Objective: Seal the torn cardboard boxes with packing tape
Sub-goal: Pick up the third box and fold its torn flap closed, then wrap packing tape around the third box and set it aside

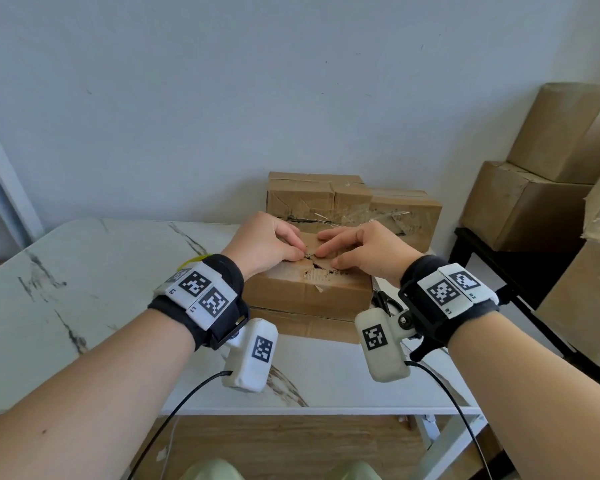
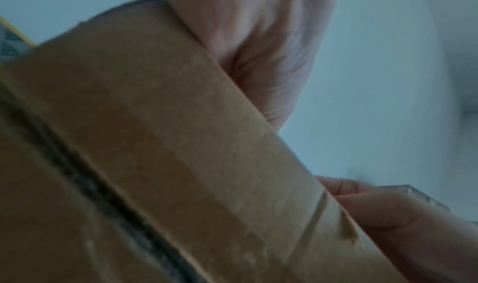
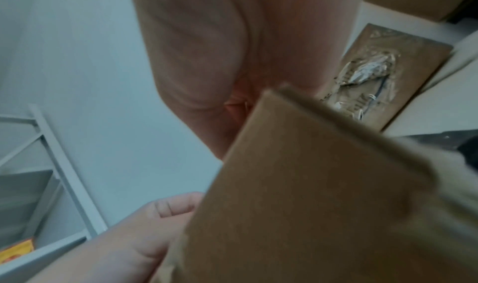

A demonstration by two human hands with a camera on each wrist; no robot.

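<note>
Both hands' grips pinched the torn edges: left hand (image 1: 269, 242) and right hand (image 1: 361, 249) met fingertip to fingertip atop the box (image 1: 309, 292). Best they pressed the tear (image 1: 317, 268) flat before taping.

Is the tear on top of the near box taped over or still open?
Still open: on the near box, ragged edges and a dark gap show between the left hand and right hand, whose fingertips touch it. No tape is visible there.

Black wristbands (image 1: 219, 299) carry white tag-marked camera pods (image 1: 252, 355) (cabled, seemingly black).
</note>
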